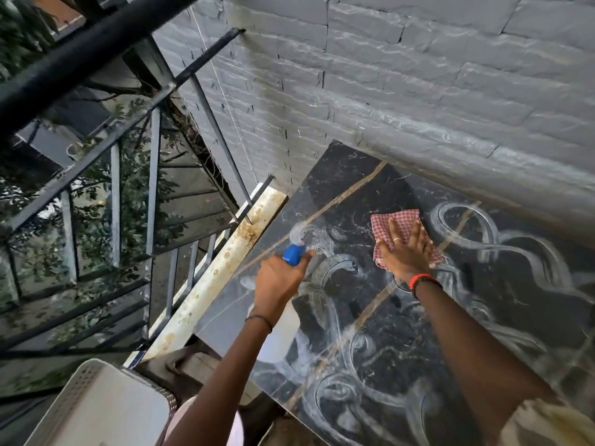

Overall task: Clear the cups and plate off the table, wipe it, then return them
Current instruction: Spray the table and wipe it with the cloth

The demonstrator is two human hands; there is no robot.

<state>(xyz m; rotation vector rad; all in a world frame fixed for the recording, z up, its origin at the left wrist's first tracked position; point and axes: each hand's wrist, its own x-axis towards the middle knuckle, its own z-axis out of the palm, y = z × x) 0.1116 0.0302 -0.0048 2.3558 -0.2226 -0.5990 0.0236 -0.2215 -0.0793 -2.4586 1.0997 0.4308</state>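
While flat on cloth (409, 219), right hand (405, 255) outstretched.

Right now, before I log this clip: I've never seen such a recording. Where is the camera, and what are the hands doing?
No machine here: a person's two bare hands, filmed by one wide-angle camera worn on the head, looking down. The left hand grips a spray bottle with a blue head. The right hand presses a red checked cloth flat on the black marble table, which is streaked with whitish swirls and stands against a grey brick wall. A white perforated basket sits lower left.
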